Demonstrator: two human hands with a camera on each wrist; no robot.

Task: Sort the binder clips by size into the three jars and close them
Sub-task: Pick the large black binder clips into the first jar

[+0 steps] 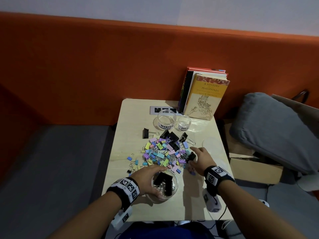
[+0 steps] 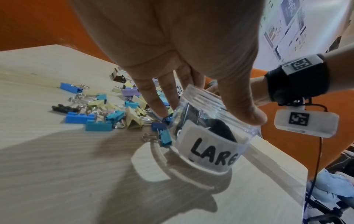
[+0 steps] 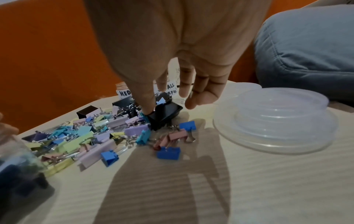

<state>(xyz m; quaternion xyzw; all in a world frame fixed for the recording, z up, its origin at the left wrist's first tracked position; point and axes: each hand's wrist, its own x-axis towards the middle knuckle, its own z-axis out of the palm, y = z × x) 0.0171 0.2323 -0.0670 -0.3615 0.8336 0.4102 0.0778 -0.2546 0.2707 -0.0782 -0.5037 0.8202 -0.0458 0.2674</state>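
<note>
Item: large black clip (image 3: 164, 115), right edge of pile, pinched in my R hand (image 1: 201, 158). L hand (image 1: 148, 178) grips LARGE jar (image 2: 208, 136), near-left of clip; move goes there.

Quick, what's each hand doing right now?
Left hand: grips the rim of the large jar, steadying it on the table.
Right hand: pinches a big black binder clip at the edge of the pile.

My left hand (image 2: 172, 45) covers part of the large jar (image 2: 208, 136) rim; its label is cut short at 3 o'clock, possibly by curvature.
</note>
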